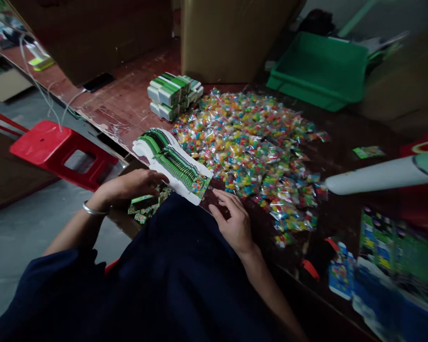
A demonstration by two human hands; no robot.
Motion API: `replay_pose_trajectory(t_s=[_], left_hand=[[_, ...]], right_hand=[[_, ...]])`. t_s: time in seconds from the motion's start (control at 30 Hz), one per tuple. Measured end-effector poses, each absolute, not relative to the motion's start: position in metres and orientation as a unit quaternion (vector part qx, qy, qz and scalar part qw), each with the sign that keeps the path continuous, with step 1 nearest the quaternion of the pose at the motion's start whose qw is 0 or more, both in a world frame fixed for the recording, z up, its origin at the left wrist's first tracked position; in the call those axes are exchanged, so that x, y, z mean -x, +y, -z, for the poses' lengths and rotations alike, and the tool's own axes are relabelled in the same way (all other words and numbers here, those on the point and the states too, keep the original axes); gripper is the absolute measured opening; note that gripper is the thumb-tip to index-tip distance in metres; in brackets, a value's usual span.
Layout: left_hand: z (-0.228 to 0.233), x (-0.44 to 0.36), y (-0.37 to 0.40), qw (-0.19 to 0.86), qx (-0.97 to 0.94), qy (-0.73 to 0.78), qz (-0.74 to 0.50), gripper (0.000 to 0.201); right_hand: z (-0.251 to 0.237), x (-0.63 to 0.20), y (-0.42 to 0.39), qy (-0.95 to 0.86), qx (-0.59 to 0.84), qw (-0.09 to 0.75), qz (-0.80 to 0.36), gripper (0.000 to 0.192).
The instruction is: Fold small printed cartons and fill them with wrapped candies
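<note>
A fanned row of flat green-and-white printed cartons [174, 164] lies along the table's near edge in front of me. My left hand [141, 183], with a bangle at the wrist, is at the row's left side, fingers loosely stretched with nothing visible in them. My right hand [233, 218] is just off the row's right end, thumb and fingers apart and holding nothing. Beyond it spreads a large heap of small clear bags of colourful candies [249, 142]. Below my left hand, an open cardboard box [124, 223] holds small green packs [142, 204].
Bundled carton stacks [169, 92] stand behind the row. A green plastic tray [321, 71] and large cardboard boxes [221, 42] are at the back. A pale tube [378, 175] juts in from the right. A red stool [57, 147] stands at left; red-handled scissors [310, 269] lie at right.
</note>
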State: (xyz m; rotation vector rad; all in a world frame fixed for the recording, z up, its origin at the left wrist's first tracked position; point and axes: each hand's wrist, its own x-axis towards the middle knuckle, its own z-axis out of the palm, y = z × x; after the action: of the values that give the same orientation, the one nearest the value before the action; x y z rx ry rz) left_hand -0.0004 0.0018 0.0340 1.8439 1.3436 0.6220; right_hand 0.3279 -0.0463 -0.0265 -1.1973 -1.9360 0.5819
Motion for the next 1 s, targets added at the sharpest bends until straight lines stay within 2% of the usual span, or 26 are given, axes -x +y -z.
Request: replay_pose_trajectory(t_s=[0.07, 0.17, 0.27, 0.47, 0.77, 1.0], left_hand=[[-0.035, 0.019, 0.017, 0.293, -0.725, 0.584, -0.218, 0.040], [-0.026, 0.027, 0.052, 0.160, -0.719, 0.642, -0.214, 0.071], [-0.004, 0.017, 0.083, 0.067, -0.724, 0.674, -0.128, 0.085], [0.038, -0.004, 0.092, 0.063, -0.750, 0.654, -0.078, 0.094], [0.039, -0.039, 0.074, 0.101, -0.782, 0.611, -0.077, 0.084], [0.059, -0.082, 0.056, 0.078, -0.799, 0.583, -0.124, 0.094]], right_hand=[[0.030, -0.322, -0.040, -0.796, 0.447, 0.363, -0.187, 0.044], [0.034, -0.314, -0.034, -0.838, 0.419, 0.314, -0.155, 0.059], [0.043, -0.309, -0.031, -0.859, 0.422, 0.257, -0.136, 0.068], [0.058, -0.310, -0.032, -0.866, 0.437, 0.212, -0.117, 0.073], [0.060, -0.314, -0.042, -0.854, 0.466, 0.202, -0.107, 0.066], [0.055, -0.323, -0.054, -0.852, 0.477, 0.202, -0.076, 0.060]])
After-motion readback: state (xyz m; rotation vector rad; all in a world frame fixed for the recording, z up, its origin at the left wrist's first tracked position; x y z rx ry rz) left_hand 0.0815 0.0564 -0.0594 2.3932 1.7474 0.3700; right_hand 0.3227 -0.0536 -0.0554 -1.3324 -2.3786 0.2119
